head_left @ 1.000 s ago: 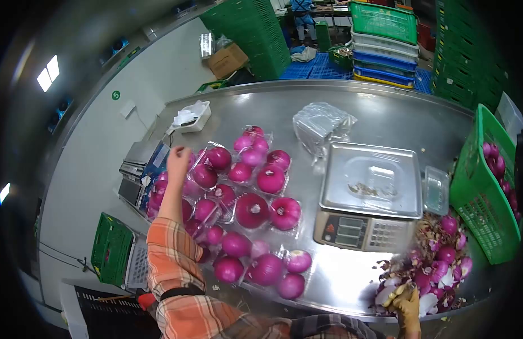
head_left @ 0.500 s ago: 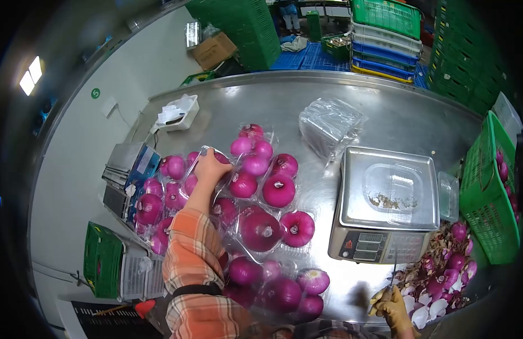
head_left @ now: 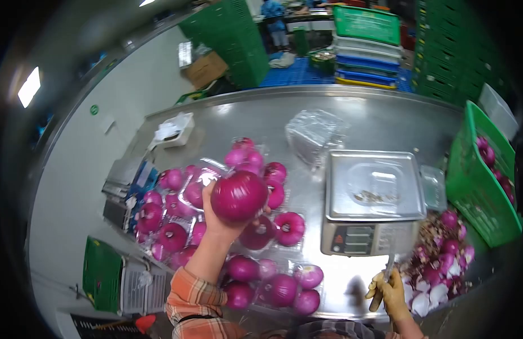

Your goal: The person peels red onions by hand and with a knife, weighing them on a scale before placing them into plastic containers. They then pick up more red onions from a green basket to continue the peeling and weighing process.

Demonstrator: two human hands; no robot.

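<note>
- While the table (head_left: 244, 113) bears many onions (head_left: 282, 290) in clear packs (head_left: 213, 165), others lie loose in the green basket (head_left: 479, 209)
- left hand (head_left: 220, 223): grip closed round one large onion (head_left: 239, 196) — above the packs
- gloved right hand (head_left: 392, 294): grip round, probably, a knife (head_left: 390, 265) — it's blurred

The head view looks from above the near edge of the shiny grey metal bench (head_left: 233, 121), facing forward and down across it. It is close enough that the bare left hand (head_left: 217, 221) looms large, yet wide enough to take in tall stacked green plastic crates (head_left: 230, 45) past the far edge, which bows into a curve.
</note>
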